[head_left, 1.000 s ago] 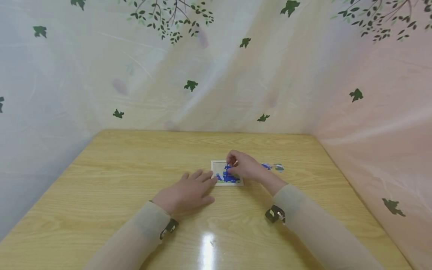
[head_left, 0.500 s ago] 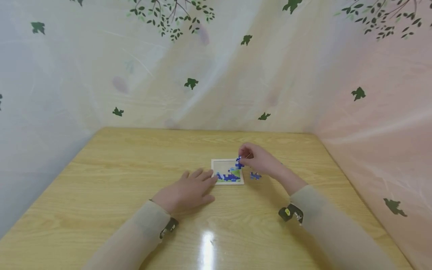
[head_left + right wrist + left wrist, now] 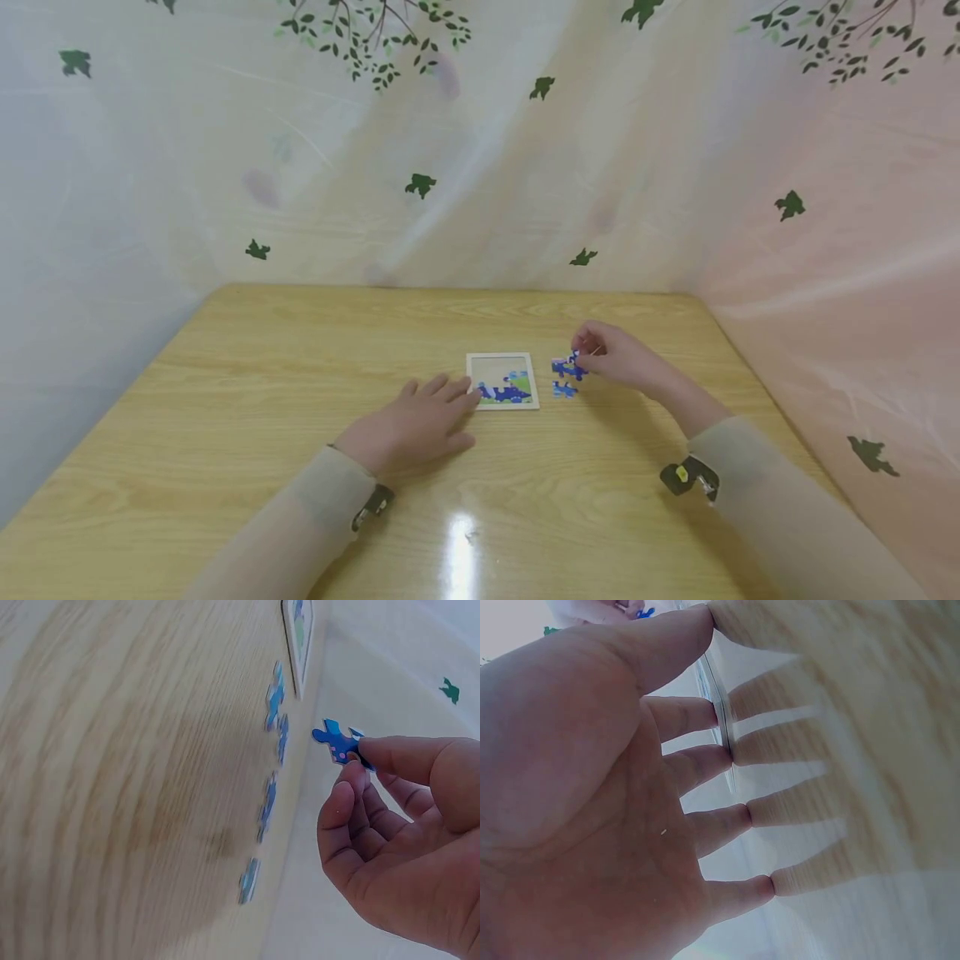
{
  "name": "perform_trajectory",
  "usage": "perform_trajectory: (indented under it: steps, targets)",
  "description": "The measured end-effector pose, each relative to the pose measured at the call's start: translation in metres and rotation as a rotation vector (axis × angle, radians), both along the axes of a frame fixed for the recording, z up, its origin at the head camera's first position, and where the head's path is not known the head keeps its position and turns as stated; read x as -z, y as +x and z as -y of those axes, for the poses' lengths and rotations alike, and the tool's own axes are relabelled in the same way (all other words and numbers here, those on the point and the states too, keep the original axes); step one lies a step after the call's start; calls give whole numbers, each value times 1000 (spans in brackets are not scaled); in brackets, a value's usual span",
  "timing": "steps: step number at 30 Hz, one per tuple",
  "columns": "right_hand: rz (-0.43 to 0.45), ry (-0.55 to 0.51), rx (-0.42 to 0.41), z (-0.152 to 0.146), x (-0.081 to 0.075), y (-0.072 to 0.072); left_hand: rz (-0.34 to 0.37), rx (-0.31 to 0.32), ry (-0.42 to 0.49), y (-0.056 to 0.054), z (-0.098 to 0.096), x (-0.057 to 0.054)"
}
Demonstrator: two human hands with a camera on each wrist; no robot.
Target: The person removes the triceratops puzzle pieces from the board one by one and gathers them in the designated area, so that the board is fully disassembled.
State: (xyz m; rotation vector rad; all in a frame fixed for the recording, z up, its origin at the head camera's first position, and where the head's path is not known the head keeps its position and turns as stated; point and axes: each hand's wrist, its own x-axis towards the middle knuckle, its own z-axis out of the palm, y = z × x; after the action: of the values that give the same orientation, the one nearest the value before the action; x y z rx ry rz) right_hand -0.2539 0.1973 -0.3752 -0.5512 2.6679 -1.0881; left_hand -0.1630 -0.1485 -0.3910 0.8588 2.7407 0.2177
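Note:
My right hand (image 3: 618, 360) pinches a blue jigsaw puzzle piece (image 3: 337, 742) with pink spots between thumb and fingers. It hovers over the table, right of the white-edged puzzle tray (image 3: 536, 383). Joined pieces (image 3: 506, 393) of a blue and green picture fill the tray's lower part and right side; its upper left shows the bare base. My left hand (image 3: 408, 427) lies with fingers spread, some fingertips against the tray's left edge. In the left wrist view those fingers (image 3: 697, 761) look straight and reach down to the tabletop, touching the tray edge (image 3: 721, 724).
Several loose puzzle pieces lie right of the tray; the right wrist view shows one blue piece (image 3: 268, 806) and a paler one (image 3: 249, 881) in a row. The wooden table (image 3: 300, 350) meets a hanging printed cloth (image 3: 480, 233) at its back edge.
My right hand has moved from above the tray to the right, carrying the pinched puzzle piece over the loose ones. The left hand has stayed at the tray's left edge.

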Motion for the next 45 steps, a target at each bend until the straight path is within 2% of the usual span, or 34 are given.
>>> perform_trajectory:
  steps: [8,19,30,45]
  targets:
    - [66,-16,3,-17,5,4,-13,3,-23,-3,0,4]
    - [103,1,-5,-28,12,6,-23,4,-41,-4,-1,4]
    - [74,60,36,-29,19,7,-16,-3,-38,-3,-1,3]
    - [38,127,31,-27,24,8,2,-11,-22,-2,-2,2]
